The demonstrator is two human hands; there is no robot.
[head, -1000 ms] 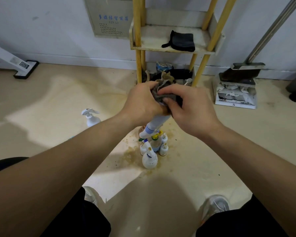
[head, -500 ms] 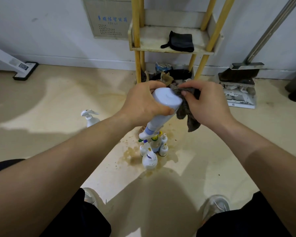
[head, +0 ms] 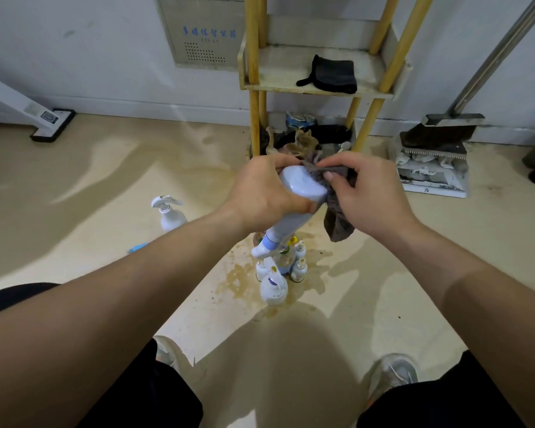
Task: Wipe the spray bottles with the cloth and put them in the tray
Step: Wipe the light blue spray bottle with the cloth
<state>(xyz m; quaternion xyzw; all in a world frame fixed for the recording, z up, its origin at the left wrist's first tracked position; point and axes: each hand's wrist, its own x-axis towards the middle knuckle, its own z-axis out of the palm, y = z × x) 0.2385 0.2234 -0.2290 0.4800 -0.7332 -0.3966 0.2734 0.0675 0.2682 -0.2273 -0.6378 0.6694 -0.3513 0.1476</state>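
Note:
My left hand [head: 264, 193] grips a pale blue spray bottle [head: 300, 188] upside down, its flat base toward me and its white nozzle pointing at the floor. My right hand [head: 368, 193] pinches a grey cloth [head: 337, 217] against the far right edge of the bottle's base; the rest of the cloth hangs down. Below the hands, several small bottles [head: 277, 273] stand clustered on the floor. One white spray bottle [head: 169, 213] stands alone to the left. No tray can be made out.
A yellow-legged shelf [head: 315, 84] with a black cloth on it stands against the wall ahead, with clutter beneath. A dustpan and broom [head: 433, 159] are at the right, a white appliance base [head: 51, 123] at the far left. My shoes [head: 393, 375] are near the bottom.
The cloth has come off the bottle's base, which was covered a second ago and now shows. My right hand moved right with the cloth and now pinches it at the base's far edge.

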